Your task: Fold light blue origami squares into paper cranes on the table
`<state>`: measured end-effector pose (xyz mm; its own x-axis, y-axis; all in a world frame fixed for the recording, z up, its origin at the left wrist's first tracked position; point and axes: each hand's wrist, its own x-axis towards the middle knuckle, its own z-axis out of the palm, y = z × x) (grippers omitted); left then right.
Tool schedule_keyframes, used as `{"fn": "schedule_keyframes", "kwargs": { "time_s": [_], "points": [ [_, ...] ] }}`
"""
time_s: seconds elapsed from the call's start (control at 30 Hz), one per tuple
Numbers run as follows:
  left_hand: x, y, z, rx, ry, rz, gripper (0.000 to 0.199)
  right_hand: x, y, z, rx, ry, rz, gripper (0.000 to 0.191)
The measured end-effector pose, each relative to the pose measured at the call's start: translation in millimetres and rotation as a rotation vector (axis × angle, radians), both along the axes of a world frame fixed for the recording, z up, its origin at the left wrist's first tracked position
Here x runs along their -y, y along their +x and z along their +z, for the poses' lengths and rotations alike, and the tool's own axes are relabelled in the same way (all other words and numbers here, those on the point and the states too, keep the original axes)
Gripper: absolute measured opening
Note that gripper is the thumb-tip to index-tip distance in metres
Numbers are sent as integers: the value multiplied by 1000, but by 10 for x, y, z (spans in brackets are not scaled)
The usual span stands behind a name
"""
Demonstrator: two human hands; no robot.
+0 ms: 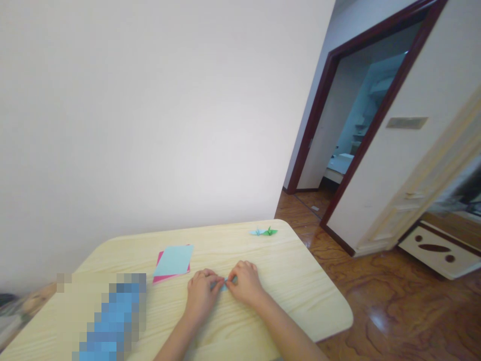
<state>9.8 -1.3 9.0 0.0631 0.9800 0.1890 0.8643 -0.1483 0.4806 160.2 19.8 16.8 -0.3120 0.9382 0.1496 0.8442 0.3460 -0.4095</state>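
Between my hands, low over the table's middle, is a small piece of light blue paper point(224, 286), mostly hidden by fingers. My left hand point(205, 291) pinches its left side with thumb and forefinger. On the right side, my right hand point(244, 283) pinches it too, the fingertips of both hands nearly meeting. Left of my hands lie square paper sheets, a light blue one point(174, 260) on top of a pink one point(162, 278). Toward the back right edge sit two small folded paper figures, one light blue point(257, 232) and one green point(270, 231).
The pale wooden table point(300, 296) has rounded corners and stands against a white wall point(150, 110). A pixelated blue object point(112, 321) lies at the front left. Beyond the right edge are a brown floor, a doorway point(326, 125) and a low cabinet point(436, 250).
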Motion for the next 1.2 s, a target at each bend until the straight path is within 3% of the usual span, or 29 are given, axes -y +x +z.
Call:
{"fn": "schedule_keyframes", "kwargs": {
  "time_s": [0.27, 0.7, 0.83, 0.97, 1.2],
  "points": [
    [57, 28, 59, -83, 6, -65, 20, -58, 10, -4, -11, -28, -33, 13],
    [204, -99, 70, -299, 40, -360, 39, -252, 82, -66, -18, -132, -63, 19],
    [138, -97, 101, -315, 31, -386, 31, -229, 170, -14, -43, -113, 59, 13],
    [90, -74, 97, -292, 17, -389, 29, -84, 211, 59, -71, -63, 236, 23],
    [34, -127, 153, -127, -32, -301, 30, -34, 193, 120, -97, -52, 344, 25]
  ]
}}
